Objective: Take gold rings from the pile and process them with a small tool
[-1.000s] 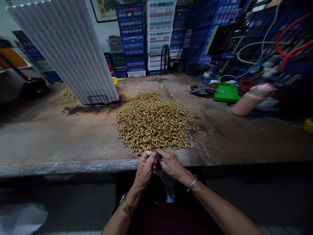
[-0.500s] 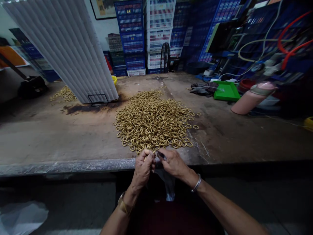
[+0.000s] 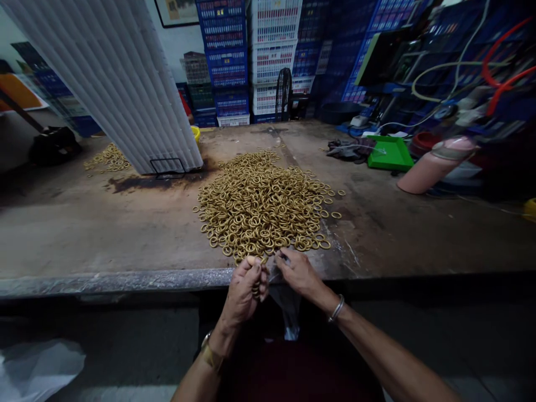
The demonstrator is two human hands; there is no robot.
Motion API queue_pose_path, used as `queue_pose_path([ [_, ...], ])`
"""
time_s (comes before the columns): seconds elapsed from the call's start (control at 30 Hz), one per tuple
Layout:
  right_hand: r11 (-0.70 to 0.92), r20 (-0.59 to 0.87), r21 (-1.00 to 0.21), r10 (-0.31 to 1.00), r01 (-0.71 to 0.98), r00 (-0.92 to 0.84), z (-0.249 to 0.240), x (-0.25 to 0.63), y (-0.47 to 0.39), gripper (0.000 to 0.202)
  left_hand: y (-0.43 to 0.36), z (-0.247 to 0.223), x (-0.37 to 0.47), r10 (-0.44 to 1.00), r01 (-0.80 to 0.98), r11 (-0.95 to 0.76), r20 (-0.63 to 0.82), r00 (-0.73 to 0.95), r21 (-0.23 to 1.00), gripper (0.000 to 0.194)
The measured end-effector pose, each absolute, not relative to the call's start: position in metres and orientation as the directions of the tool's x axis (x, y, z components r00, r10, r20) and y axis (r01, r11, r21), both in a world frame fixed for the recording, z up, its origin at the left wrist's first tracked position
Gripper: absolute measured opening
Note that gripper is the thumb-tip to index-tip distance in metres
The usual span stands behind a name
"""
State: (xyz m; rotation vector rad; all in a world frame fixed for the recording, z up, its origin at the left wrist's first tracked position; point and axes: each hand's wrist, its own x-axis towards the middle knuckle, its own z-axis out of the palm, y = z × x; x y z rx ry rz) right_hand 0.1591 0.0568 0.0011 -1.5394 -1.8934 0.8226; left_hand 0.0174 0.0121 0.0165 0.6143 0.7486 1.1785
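A wide heap of brass-coloured rings point(image 3: 268, 201) lies on the worn table point(image 3: 104, 240) in front of me. At the table's front edge my left hand point(image 3: 245, 285) is closed around several rings point(image 3: 256, 289), one of them sticking up at the fingertips. My right hand point(image 3: 300, 274) is just to the right of it, at the near edge of the heap. Its thumb and fingers are bent together, with something dark at the tips that I cannot make out. A small gap separates the two hands.
A tall stack of pale corrugated sheets point(image 3: 138, 100) leans at the left, beside a smaller ring pile point(image 3: 109, 159). On the right are a green tray point(image 3: 390, 153), a pink bottle point(image 3: 435, 166) and hoses. Blue and white crates point(image 3: 274, 61) stand behind.
My right hand has moved slightly up and right, away from the left hand. My left hand has turned a little, showing more of its rings.
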Motion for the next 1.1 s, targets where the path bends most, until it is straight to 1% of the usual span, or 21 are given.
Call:
queue_pose_path([
  [0.07,-0.013,-0.091,-0.904,0.983,0.426,-0.162,0.005,0.152,0.054,0.023,0.014,0.016,0.016,0.954,-0.624,0.298,-0.213,0.209,0.722,0.026],
  [0.1,-0.115,-0.181,-0.941,0.965,0.317,-0.190,0.007,0.148,0.052,0.026,0.014,0.016,0.016,0.951,-0.636,0.308,-0.219,0.217,0.708,0.025],
  [0.17,-0.277,-0.309,-0.950,0.907,0.147,-0.285,0.011,0.142,0.048,0.030,0.015,0.015,0.015,0.948,-0.646,0.319,-0.222,0.230,0.694,0.024],
  [0.23,-0.339,-0.331,-0.940,0.876,0.040,-0.350,0.012,0.138,0.045,0.032,0.015,0.015,0.014,0.948,-0.644,0.318,-0.217,0.233,0.696,0.024],
  [0.3,-0.328,-0.300,-0.945,0.883,-0.016,-0.362,0.012,0.135,0.045,0.030,0.014,0.016,0.014,0.948,-0.635,0.316,-0.211,0.237,0.705,0.023],
  [0.4,-0.243,-0.234,-0.970,0.924,0.006,-0.304,0.010,0.136,0.047,0.024,0.013,0.015,0.015,0.946,-0.626,0.324,-0.232,0.228,0.709,0.025],
  [0.47,-0.123,-0.139,-0.989,0.963,0.080,-0.231,0.010,0.138,0.050,0.020,0.013,0.014,0.015,0.941,-0.628,0.337,-0.268,0.206,0.701,0.027],
  [0.53,0.013,-0.020,-0.982,0.984,0.186,-0.178,0.012,0.140,0.052,0.017,0.014,0.011,0.016,0.933,-0.625,0.352,-0.316,0.174,0.696,0.030],
  [0.6,0.135,0.084,-0.950,0.979,0.281,-0.188,0.015,0.143,0.053,0.015,0.016,0.009,0.017,0.923,-0.618,0.364,-0.358,0.141,0.697,0.032],
  [0.7,0.232,0.151,-0.904,0.959,0.359,-0.238,0.017,0.144,0.051,0.016,0.017,0.008,0.018,0.921,-0.611,0.364,-0.370,0.123,0.703,0.033],
  [0.83,0.259,0.159,-0.883,0.950,0.391,-0.268,0.015,0.145,0.051,0.016,0.015,0.008,0.017,0.937,-0.575,0.338,-0.325,0.131,0.745,0.033],
  [0.93,0.249,0.145,-0.886,0.950,0.390,-0.277,0.014,0.144,0.052,0.017,0.014,0.006,0.017,0.957,-0.494,0.282,-0.275,0.089,0.822,0.028],
  [1.0,0.178,0.084,-0.912,0.963,0.370,-0.256,0.014,0.144,0.052,0.020,0.013,0.003,0.018,0.976,-0.400,0.205,-0.219,0.012,0.893,0.025],
  [1.1,-0.048,-0.122,-0.958,0.960,0.282,-0.253,0.013,0.141,0.049,0.027,0.013,-0.002,0.020,0.986,-0.246,0.096,-0.125,-0.107,0.965,0.023],
])
